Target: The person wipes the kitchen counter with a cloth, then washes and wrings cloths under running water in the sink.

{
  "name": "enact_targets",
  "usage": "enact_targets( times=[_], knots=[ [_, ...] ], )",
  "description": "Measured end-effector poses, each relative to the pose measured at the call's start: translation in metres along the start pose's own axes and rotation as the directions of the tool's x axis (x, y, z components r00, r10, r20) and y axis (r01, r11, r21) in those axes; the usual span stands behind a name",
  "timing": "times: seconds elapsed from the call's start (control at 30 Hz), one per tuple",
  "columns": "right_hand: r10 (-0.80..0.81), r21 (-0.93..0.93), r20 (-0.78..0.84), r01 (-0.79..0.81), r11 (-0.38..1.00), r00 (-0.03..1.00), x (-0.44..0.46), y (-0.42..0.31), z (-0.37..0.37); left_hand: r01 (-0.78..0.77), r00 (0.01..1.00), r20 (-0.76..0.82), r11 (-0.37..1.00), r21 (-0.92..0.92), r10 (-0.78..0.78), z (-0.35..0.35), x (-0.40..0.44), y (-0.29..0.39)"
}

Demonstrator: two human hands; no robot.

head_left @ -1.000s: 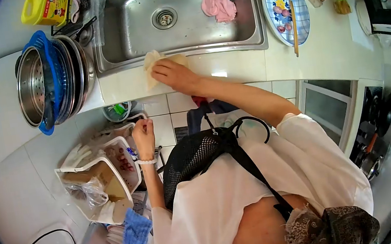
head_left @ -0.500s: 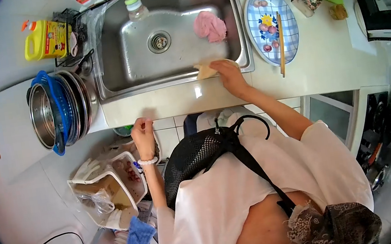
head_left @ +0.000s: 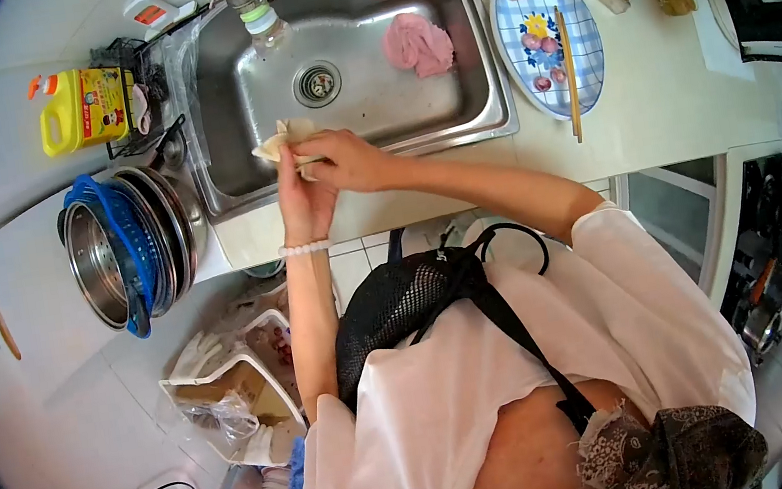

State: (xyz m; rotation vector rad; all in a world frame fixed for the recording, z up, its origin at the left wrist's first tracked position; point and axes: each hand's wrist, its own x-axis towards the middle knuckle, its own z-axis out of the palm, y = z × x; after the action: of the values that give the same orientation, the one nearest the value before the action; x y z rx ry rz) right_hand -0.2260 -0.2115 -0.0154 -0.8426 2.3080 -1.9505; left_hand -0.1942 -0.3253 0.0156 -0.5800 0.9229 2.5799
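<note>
My left hand (head_left: 308, 206), with a beaded bracelet at the wrist, is raised over the front rim of the steel sink (head_left: 485, 129). Its fingers grip a pale yellow cloth (head_left: 273, 146). My right hand (head_left: 348, 160) is closed on the same cloth from the right, touching the left hand. The cloth is bunched above the near left part of the basin. In the basin lies a crumpled pink cloth (head_left: 418, 44), right of the drain (head_left: 317, 83). The faucet (head_left: 252, 7) points down at the back.
An oval plate (head_left: 526, 62) with several small bulbs and chopsticks (head_left: 570, 76) lies right of the sink. Stacked steel pans and a blue colander (head_left: 131, 248) stand at left, below a yellow bottle (head_left: 85, 110). A white bin (head_left: 278, 403) stands lower left.
My right hand has carried the pale cloth from the sink's front right rim leftward. My left hand has risen from below the counter edge and taken hold of the cloth.
</note>
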Motion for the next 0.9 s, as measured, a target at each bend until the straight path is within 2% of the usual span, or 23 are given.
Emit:
enact_targets(
  times=[0.03, 0.07, 0.1, 0.13, 0.2, 0.23, 0.27, 0.33, 0.37, 0.4, 0.43, 0.5, 0.53, 0.57, 0.63, 0.77, 0.83, 0.87, 0.9],
  knots=[
    [0.007, 0.003, 0.004, -0.007, 1.0, 1.0, 0.002, 0.009, 0.001, 0.003, 1.0, -0.007, 1.0, -0.004, -0.003, -0.018, 0.002, 0.005],
    [0.229, 0.266, 0.139, -0.259, 0.928, 0.963, 0.007, 0.021, -0.004, 0.002, 0.998, -0.069, 1.0, -0.008, -0.003, -0.039, 0.005, 0.007],
    [0.39, 0.464, 0.322, -0.503, 0.729, 0.862, 0.011, 0.033, -0.011, 0.0, 0.991, -0.132, 1.0, -0.014, -0.002, -0.052, 0.007, 0.008],
    [0.468, 0.521, 0.253, -0.527, 0.672, 0.847, 0.016, 0.037, -0.025, -0.048, 0.987, -0.155, 0.997, -0.065, 0.038, -0.05, 0.0, 0.012],
    [0.444, 0.174, -0.045, -0.431, 0.885, 0.895, 0.013, 0.093, -0.045, -0.085, 0.975, -0.21, 0.994, -0.069, 0.068, -0.059, -0.014, 0.025],
    [0.406, -0.127, -0.123, -0.42, 0.899, 0.906, 0.008, 0.126, -0.062, -0.103, 0.963, -0.256, 0.991, -0.083, 0.079, -0.059, -0.024, 0.031],
    [0.448, -0.337, -0.148, -0.471, 0.815, 0.882, -0.004, 0.172, -0.077, -0.117, 0.952, -0.295, 0.989, -0.091, 0.085, -0.054, -0.034, 0.038],
    [0.318, -0.664, -0.232, -0.388, 0.639, 0.919, -0.016, 0.214, -0.109, -0.164, 0.934, -0.336, 0.981, -0.102, 0.121, -0.063, -0.048, 0.044],
    [0.611, -0.713, -0.214, -0.549, 0.435, 0.762, -0.003, 0.216, -0.122, -0.181, 0.932, -0.339, 0.976, -0.119, 0.131, -0.066, -0.055, 0.046],
    [0.652, -0.766, -0.076, -0.463, 0.446, 0.754, -0.005, 0.224, -0.133, -0.176, 0.94, -0.313, 0.978, -0.115, 0.132, -0.066, -0.061, 0.047],
    [0.679, -0.799, 0.063, -0.371, 0.474, 0.731, -0.007, 0.232, -0.145, -0.175, 0.936, -0.327, 0.978, -0.115, 0.129, -0.068, -0.066, 0.048],
    [0.694, -0.779, -0.143, -0.514, 0.361, 0.705, -0.011, 0.249, -0.144, -0.204, 0.919, -0.362, 0.974, -0.1, 0.155, -0.069, -0.072, 0.048],
    [0.739, -0.774, -0.141, -0.538, 0.333, 0.659, -0.011, 0.246, -0.143, -0.196, 0.919, -0.366, 0.976, -0.099, 0.147, -0.068, -0.076, 0.048],
    [0.743, -0.774, -0.139, -0.539, 0.331, 0.655, -0.008, 0.245, -0.142, -0.192, 0.918, -0.371, 0.976, -0.101, 0.142, -0.066, -0.078, 0.048],
    [0.763, -0.82, -0.016, -0.445, 0.36, 0.646, -0.009, 0.248, -0.138, -0.181, 0.922, -0.361, 0.979, -0.092, 0.136, -0.064, -0.082, 0.049],
    [0.751, -0.855, 0.013, -0.382, 0.351, 0.661, -0.006, 0.254, -0.125, -0.178, 0.92, -0.375, 0.974, -0.139, 0.115, -0.074, -0.088, 0.047],
    [0.822, -0.834, -0.046, -0.475, 0.281, 0.567, 0.001, 0.244, -0.123, -0.172, 0.913, -0.393, 0.978, -0.12, 0.113, -0.076, -0.088, 0.047],
    [0.823, -0.834, -0.048, -0.476, 0.279, 0.567, 0.005, 0.237, -0.121, -0.174, 0.909, -0.402, 0.978, -0.117, 0.113, -0.075, -0.088, 0.047],
    [0.802, -0.828, -0.124, -0.507, 0.241, 0.584, 0.01, 0.224, -0.117, -0.177, 0.904, -0.412, 0.978, -0.112, 0.116, -0.075, -0.087, 0.047]
  ],
)
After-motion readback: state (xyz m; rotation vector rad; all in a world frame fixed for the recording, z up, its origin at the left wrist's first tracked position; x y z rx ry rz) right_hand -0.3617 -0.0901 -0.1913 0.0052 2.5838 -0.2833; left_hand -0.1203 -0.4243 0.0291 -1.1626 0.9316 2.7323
